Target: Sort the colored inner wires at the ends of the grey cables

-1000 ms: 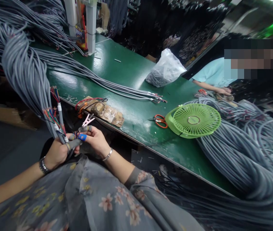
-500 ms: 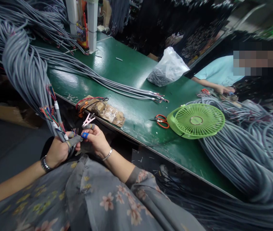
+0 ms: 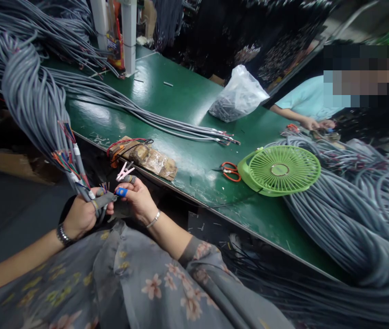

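Note:
My left hand [image 3: 81, 215] is closed around the ends of a thick bundle of grey cables [image 3: 36, 105] that hangs down from the upper left, their coloured inner wires bared. My right hand [image 3: 138, 197], with a blue cot on one fingertip, pinches a small pink-handled cutter [image 3: 125, 172] and touches the bared wire tips of one cable end [image 3: 105, 187] held by the left hand. Both hands work just in front of the green table's near edge [image 3: 180, 192], above my lap.
On the table lie a taped-up block with red wire [image 3: 146, 157], orange-handled scissors [image 3: 229, 170], a green fan [image 3: 279, 170], a clear plastic bag [image 3: 237, 97] and a row of grey cables [image 3: 167, 128]. A large cable heap [image 3: 352, 214] fills the right. Another person's hands [image 3: 314, 123] work across the table.
The hanging cable ends and my left hand have shifted slightly left and down. My right hand stays pinched at the wire tips.

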The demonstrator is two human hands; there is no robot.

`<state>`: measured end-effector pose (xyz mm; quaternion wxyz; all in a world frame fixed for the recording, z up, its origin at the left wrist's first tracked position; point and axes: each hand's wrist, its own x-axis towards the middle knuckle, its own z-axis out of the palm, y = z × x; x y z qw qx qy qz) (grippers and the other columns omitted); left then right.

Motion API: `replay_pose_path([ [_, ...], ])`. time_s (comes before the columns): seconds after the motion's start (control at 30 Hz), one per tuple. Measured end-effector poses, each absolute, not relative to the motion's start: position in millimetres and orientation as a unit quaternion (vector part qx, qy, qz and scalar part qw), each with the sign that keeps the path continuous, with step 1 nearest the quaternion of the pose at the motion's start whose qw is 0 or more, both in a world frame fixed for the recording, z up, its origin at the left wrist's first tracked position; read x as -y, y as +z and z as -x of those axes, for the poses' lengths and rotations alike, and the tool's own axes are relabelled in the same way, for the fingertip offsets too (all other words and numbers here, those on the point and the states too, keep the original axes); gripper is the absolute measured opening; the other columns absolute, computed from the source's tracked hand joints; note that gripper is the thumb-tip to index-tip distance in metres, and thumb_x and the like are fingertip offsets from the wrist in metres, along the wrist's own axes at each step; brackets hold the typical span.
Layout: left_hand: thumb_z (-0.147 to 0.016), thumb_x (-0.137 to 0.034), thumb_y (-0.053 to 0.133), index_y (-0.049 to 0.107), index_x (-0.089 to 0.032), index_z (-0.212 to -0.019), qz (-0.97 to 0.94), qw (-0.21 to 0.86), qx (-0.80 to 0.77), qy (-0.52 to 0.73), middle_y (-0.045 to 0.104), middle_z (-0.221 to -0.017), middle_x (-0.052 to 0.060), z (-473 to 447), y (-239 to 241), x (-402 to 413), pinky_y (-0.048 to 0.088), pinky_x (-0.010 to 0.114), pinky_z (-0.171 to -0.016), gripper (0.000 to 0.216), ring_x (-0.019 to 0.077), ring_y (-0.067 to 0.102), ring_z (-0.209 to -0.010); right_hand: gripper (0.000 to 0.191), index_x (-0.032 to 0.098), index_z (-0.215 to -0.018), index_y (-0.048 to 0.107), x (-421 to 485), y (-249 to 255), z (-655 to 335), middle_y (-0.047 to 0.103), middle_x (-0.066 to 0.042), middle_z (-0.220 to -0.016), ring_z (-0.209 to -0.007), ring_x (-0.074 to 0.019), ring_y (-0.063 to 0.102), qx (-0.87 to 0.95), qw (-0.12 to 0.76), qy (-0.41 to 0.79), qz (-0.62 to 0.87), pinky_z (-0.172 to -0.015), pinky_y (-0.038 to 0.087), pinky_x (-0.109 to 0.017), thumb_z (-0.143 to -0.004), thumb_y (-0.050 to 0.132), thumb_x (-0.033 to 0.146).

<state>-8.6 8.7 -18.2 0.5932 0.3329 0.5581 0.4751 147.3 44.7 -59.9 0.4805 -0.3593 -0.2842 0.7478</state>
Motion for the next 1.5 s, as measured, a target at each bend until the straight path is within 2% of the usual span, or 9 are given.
replay_pose_path([
  [0.33,-0.059,-0.045,0.104,0.075,-0.021,-0.058,-0.394,0.621,-0.507,0.449,0.07,-0.054,0.004,21,-27,-7,0.058,0.029,-0.051,0.038,0.0159,0.062,-0.048,0.043,0.023,-0.089,0.071,-48,-58,-151,0.078,0.003,-0.081,-0.063,-0.0123,0.068,0.239,0.408,0.823,0.316,-0.052,0.056,-0.019,-0.064,0.106,0.018],
  [0.6,-0.052,-0.046,0.109,0.077,-0.021,-0.058,-0.372,0.601,-0.523,0.477,0.07,-0.052,0.002,14,-19,-6,0.057,0.028,-0.051,0.042,0.016,0.063,-0.049,0.033,0.021,-0.085,0.074,-46,-52,-153,0.079,0.001,-0.079,-0.065,-0.0118,0.067,0.265,0.413,0.805,0.333,-0.056,0.057,-0.019,-0.071,0.104,0.02],
  [0.77,-0.051,-0.048,0.111,0.074,-0.02,-0.06,-0.359,0.584,-0.534,0.495,0.068,-0.052,0.001,12,-22,-4,0.058,0.027,-0.052,0.047,0.0142,0.062,-0.05,0.035,0.021,-0.082,0.075,-42,-47,-156,0.075,0.0,-0.078,-0.069,-0.0131,0.066,0.31,0.408,0.779,0.36,-0.064,0.058,-0.023,-0.073,0.108,0.027],
  [0.9,-0.053,-0.046,0.107,0.074,-0.021,-0.058,-0.373,0.583,-0.534,0.486,0.069,-0.052,0.002,13,-23,-4,0.057,0.03,-0.052,0.042,0.0159,0.061,-0.049,0.041,0.022,-0.079,0.076,-42,-46,-156,0.069,0.003,-0.072,-0.068,-0.0141,0.064,0.336,0.419,0.758,0.37,-0.062,0.055,-0.024,-0.068,0.112,0.037],
  [1.03,-0.057,-0.045,0.104,0.074,-0.021,-0.058,-0.388,0.579,-0.538,0.474,0.068,-0.052,0.003,14,-23,-4,0.057,0.03,-0.053,0.038,0.0163,0.063,-0.049,0.047,0.022,-0.077,0.075,-44,-48,-155,0.071,0.003,-0.072,-0.064,-0.0122,0.06,0.325,0.419,0.767,0.361,-0.061,0.055,-0.025,-0.064,0.112,0.047],
  [1.17,-0.056,-0.044,0.102,0.071,-0.023,-0.056,-0.376,0.583,-0.542,0.475,0.067,-0.052,0.002,15,-25,-4,0.058,0.029,-0.052,0.037,0.0163,0.062,-0.049,0.052,0.022,-0.082,0.075,-45,-47,-158,0.074,0.001,-0.076,-0.067,-0.0129,0.062,0.315,0.424,0.768,0.361,-0.064,0.058,-0.027,-0.071,0.107,0.062],
  [1.37,-0.055,-0.042,0.1,0.074,-0.023,-0.059,-0.375,0.587,-0.536,0.477,0.067,-0.052,0.002,15,-26,-5,0.059,0.029,-0.052,0.033,0.0169,0.062,-0.049,0.052,0.023,-0.077,0.077,-41,-39,-157,0.073,0.002,-0.075,-0.067,-0.0137,0.06,0.371,0.412,0.748,0.365,-0.062,0.052,-0.027,-0.055,0.117,0.047],
  [1.5,-0.054,-0.043,0.1,0.075,-0.023,-0.058,-0.38,0.586,-0.537,0.473,0.067,-0.052,0.002,15,-22,-4,0.058,0.029,-0.052,0.032,0.0168,0.062,-0.049,0.045,0.022,-0.075,0.077,-38,-41,-153,0.071,0.002,-0.072,-0.065,-0.0128,0.059,0.359,0.417,0.75,0.367,-0.061,0.05,-0.025,-0.059,0.114,0.041],
])
